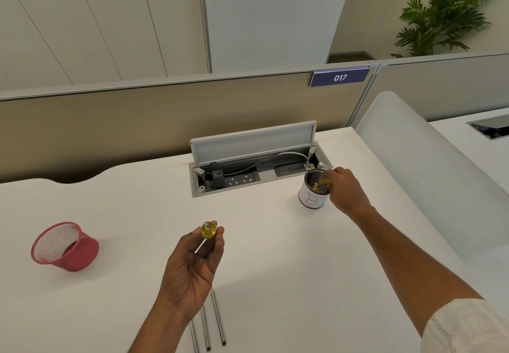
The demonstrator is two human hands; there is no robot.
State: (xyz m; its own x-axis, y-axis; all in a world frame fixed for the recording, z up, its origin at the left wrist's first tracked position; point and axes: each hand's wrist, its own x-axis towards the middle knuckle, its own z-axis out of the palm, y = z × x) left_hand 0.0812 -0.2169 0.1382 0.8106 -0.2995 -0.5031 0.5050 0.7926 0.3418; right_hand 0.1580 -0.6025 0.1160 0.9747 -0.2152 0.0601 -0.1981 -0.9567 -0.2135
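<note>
My left hand point(192, 267) holds a small round gold sharpener point(208, 230) between thumb and fingertips, above the middle of the white desk point(137, 209). My right hand point(345, 191) reaches over the rim of a black mesh cup point(312, 191) wrapped in white paper marked "B". Its fingers pinch a thin yellowish item point(325, 180) at the cup's mouth; I cannot tell what that item is. Three pencils point(213, 322) lie side by side on the desk under my left wrist.
A red mesh cup point(64, 246) lies tipped on its side at the left. An open cable tray point(259, 172) with sockets, a plug and a grey cable sits at the back of the desk. Behind it runs a beige partition point(110, 124) with a "017" sign point(340, 77).
</note>
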